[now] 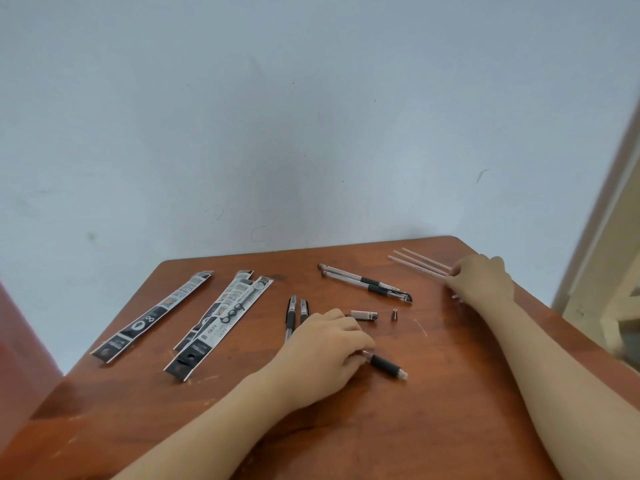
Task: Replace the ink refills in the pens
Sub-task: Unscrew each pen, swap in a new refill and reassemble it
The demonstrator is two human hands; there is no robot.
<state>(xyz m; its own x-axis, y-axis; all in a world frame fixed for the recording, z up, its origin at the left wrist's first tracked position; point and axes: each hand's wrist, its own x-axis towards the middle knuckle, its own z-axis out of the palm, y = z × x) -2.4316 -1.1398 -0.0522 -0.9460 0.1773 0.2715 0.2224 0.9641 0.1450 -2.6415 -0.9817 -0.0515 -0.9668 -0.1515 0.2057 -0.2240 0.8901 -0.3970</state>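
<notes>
Head view, the only one. Left hand (325, 344) rests low on the brown surface (381, 427), its grip closed around a pen barrel (386, 366). Only the barrel's black rubber sleeve and pale open end stick out past the fingers. The barrel's long axis runs from upper left to lower right, mouth facing right and toward the person. Right hand (483, 282) is well apart at the far right corner, fingers bent down onto the near ends of a few thin tubes (420, 263). These look like bare refills. Cannot tell whether that grip pinches one or only touches them. The tubes lie almost parallel to the barrel, slanting the same way. A loose cap (364, 315) and a small metal tip (394, 314) sit between the two hands, just beyond the left knuckles. Printed refill packets (221, 320) lie on the left side, beyond the left hand. Judgement: the pen is stripped and waiting for a refill. If one comes from the tubes, the right hand is the nearer one, and it must carry the tube left and toward the person, then feed it in along the barrel's slant. If from the packets, the free right hand must cross over.
</notes>
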